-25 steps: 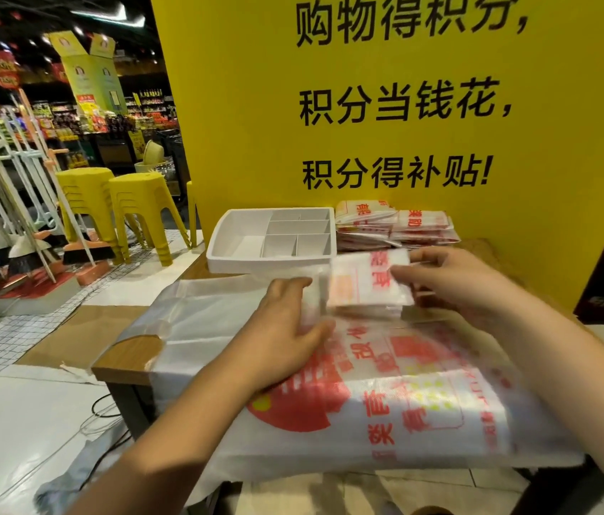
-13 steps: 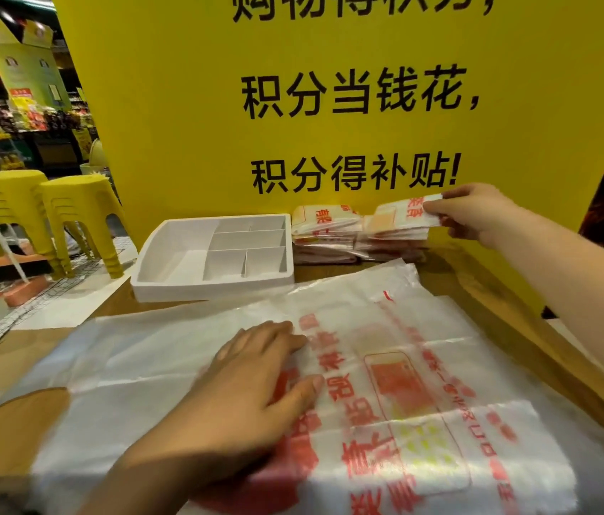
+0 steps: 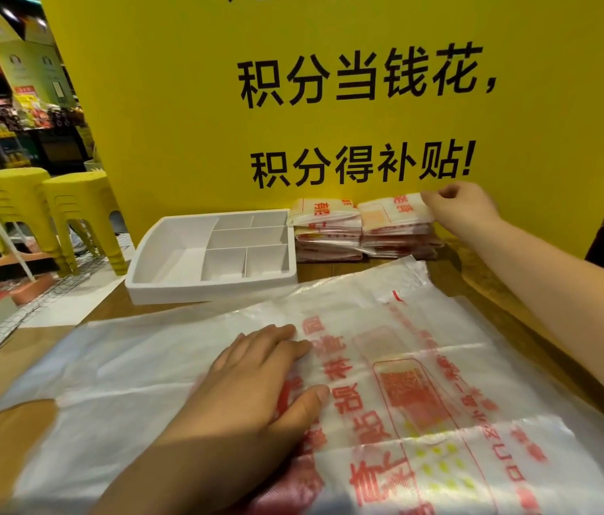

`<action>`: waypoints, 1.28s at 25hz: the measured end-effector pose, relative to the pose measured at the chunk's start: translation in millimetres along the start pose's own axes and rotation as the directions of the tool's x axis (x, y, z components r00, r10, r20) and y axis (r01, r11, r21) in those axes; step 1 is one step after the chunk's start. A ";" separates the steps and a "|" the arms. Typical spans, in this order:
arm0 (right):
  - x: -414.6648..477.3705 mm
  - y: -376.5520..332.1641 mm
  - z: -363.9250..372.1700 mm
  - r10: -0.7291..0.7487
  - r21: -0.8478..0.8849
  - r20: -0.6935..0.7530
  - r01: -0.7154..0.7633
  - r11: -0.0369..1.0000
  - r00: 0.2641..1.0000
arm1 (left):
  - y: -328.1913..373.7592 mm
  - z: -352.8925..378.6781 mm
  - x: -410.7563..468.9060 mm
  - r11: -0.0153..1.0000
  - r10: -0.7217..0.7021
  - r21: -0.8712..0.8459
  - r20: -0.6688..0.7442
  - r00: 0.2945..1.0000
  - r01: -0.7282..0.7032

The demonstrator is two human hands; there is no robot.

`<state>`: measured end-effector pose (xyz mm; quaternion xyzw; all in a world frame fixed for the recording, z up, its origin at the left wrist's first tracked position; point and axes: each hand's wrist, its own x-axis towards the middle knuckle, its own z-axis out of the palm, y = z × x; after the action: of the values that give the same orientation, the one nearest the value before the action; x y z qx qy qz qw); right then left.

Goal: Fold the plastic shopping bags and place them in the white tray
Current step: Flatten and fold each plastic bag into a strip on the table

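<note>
A large white plastic shopping bag (image 3: 423, 366) with red print lies spread flat on the wooden table. My left hand (image 3: 256, 388) rests flat on it with straight fingers. Behind it stands the white tray (image 3: 167, 269) with several compartments, nothing in them. To the tray's right are two stacks of folded bags (image 3: 326, 232) against the yellow board. My right hand (image 3: 460, 208) pinches the right edge of the folded bag (image 3: 393, 213) on top of the right stack.
A yellow sign board (image 3: 330, 87) with black characters stands upright right behind the tray and stacks. Yellow stools (image 3: 81, 213) and brooms (image 3: 11, 262) stand on the floor at the left. The wooden table's edge (image 3: 3, 429) shows at the lower left.
My right hand has carried the folded bag from over the spread bag back to the right stack by the board. My left hand has moved down onto the spread bag and stays there.
</note>
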<state>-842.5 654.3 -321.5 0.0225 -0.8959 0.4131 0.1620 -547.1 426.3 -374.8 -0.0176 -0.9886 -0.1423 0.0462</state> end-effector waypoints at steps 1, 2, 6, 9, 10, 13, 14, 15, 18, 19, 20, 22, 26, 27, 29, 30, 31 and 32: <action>-8.4 -3.1 -4.2 -0.057 -0.032 -0.024 0.056 0.998 0.998 | 0.5 -0.5 -0.3 1.000 -0.002 -0.004 0.002 1.000 0.002; -21.9 -9.2 -9.7 -0.135 -0.073 -0.030 0.132 0.989 0.990 | 1.4 -1.0 -0.9 1.000 0.001 -0.005 0.005 1.000 -0.001; -123.4 -40.5 -32.0 -0.489 -0.150 0.230 0.527 0.836 0.841 | 1.1 -4.4 -2.6 0.998 0.021 0.062 0.065 0.998 -0.025; -224.8 -40.7 -47.9 -0.595 -0.061 0.455 0.690 0.721 0.662 | 0.3 -6.8 0.3 0.995 0.039 0.085 0.107 0.993 -0.048; -252.5 -37.3 -51.9 -0.579 -0.041 0.525 0.699 0.714 0.623 | 0.9 -7.2 1.7 0.995 0.034 0.092 0.108 0.994 -0.044; -300.6 -20.9 -51.0 -0.456 -0.151 0.688 0.725 0.672 0.565 | 1.7 -12.1 -5.9 0.985 0.062 0.169 -0.143 0.988 -0.038; -306.3 -15.5 -49.5 -0.431 -0.210 0.688 0.729 0.651 0.583 | 1.6 -14.5 -17.1 0.984 0.105 0.169 -0.292 0.951 -0.057; -310.0 -11.9 -50.0 -0.415 -0.263 0.680 0.729 0.631 0.605 | 1.9 -15.9 -34.8 0.986 0.141 0.136 -0.398 0.906 -0.094; -310.0 -6.5 -50.8 -0.367 -0.354 0.688 0.731 0.584 0.626 | 0.9 6.5 -97.3 0.985 0.173 0.087 -0.410 0.896 -0.150; -308.9 -7.9 -50.5 -0.342 -0.364 0.702 0.727 0.582 0.625 | -1.1 18.5 -110.2 0.981 0.176 0.145 -0.359 0.917 -0.132; -307.6 -11.3 -49.7 -0.322 -0.369 0.716 0.726 0.580 0.620 | -5.2 29.2 -116.7 0.967 0.185 0.227 -0.306 0.934 -0.118; -307.0 -18.9 -47.0 -0.326 -0.344 0.733 0.739 0.579 0.597 | -14.9 38.7 -119.0 0.944 0.177 0.316 -0.250 0.952 -0.092; -317.2 -14.4 -48.1 -0.590 -0.234 0.651 0.866 0.441 0.477 | -26.5 28.6 -121.0 0.938 0.136 0.341 -0.213 0.967 -0.057; -321.7 -10.2 -47.2 -0.625 -0.264 0.624 0.879 0.396 0.469 | -26.8 29.3 -123.0 0.932 0.126 0.359 -0.193 0.973 -0.049; -327.6 -1.6 -42.8 -0.649 -0.297 0.585 0.873 0.387 0.486 | -24.9 31.5 -124.9 0.922 0.104 0.385 -0.156 0.982 -0.036; -328.2 3.1 -39.4 -0.638 -0.314 0.589 0.868 0.385 0.496 | -24.0 32.0 -124.9 0.917 0.128 0.394 -0.152 0.980 -0.059; -327.8 7.0 -37.0 -0.616 -0.331 0.605 0.863 0.382 0.505 | -23.4 31.5 -125.5 0.915 0.155 0.395 -0.155 0.976 -0.083; -327.5 10.0 -36.5 -0.610 -0.343 0.604 0.858 0.382 0.513 | -23.3 31.0 -126.8 0.920 0.171 0.379 -0.167 0.971 -0.097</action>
<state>-524.4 657.5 -407.9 0.4527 -0.8780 -0.0314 0.1523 -424.7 410.0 -423.2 -0.0624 -0.9847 0.0483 0.1556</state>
